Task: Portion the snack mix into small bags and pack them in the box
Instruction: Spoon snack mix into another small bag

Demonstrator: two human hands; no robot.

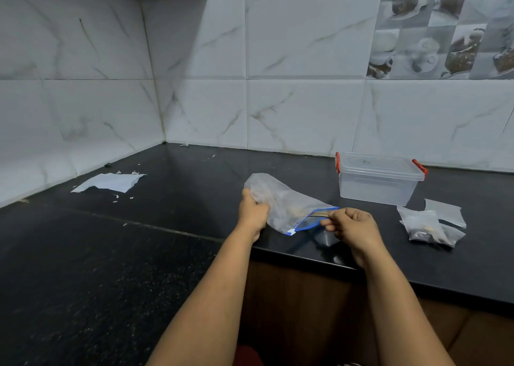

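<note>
A large clear zip bag (286,204) with a blue zipper strip lies tilted over the black counter (139,240), holding a little pale snack mix. My left hand (251,212) grips its closed far end. My right hand (351,225) pinches the blue-edged mouth, which gapes open. A clear plastic box (377,183) with red latches and its lid on stands to the right, near the wall. Small clear bags (429,225), some with dark and pale mix in them, lie heaped right of my right hand.
A torn white sheet (111,182) and small white scraps lie at the back left of the counter. Marble-look tiled walls close the corner behind. The counter's front edge (306,258) runs just under my right wrist, with a brown cabinet below.
</note>
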